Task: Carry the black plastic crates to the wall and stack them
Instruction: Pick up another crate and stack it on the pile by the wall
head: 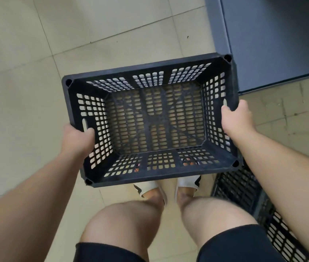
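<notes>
Gripping opposite short walls, both hands, left (78,138) and right (237,118), hold black crate (155,118) between them.

Black perforated crate (155,118) empty, upright, held level off the floor by its end walls. Second crate (248,201) low right, partly hidden.

A beige tiled floor (27,91) is seen; a grey cabinet (274,38), a second black crate (248,195) and two sandalled feet (168,188) are borne on it
</notes>
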Motion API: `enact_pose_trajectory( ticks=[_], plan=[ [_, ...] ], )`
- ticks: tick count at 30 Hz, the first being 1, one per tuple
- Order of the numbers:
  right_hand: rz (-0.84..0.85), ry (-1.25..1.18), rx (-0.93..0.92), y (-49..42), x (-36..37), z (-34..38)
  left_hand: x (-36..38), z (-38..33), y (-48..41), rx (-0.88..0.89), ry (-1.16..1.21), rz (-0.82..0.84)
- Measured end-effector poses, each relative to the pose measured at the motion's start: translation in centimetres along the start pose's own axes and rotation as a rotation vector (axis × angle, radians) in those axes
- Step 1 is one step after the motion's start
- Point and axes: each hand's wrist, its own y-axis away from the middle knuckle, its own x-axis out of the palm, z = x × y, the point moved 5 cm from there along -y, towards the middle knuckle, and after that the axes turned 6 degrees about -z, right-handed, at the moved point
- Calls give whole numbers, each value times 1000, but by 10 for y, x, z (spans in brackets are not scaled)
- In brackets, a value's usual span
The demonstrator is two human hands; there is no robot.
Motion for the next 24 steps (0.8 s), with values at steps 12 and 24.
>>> enact_pose_trajectory(
  ticks=[12,24],
  plan=[
    [-62,-4,12,-4,-7,0,-7,19,-18,-125,149,114],
    [-92,48,-41,111,-178,42,-163,-12,106,-94,209,54]
  ],
)
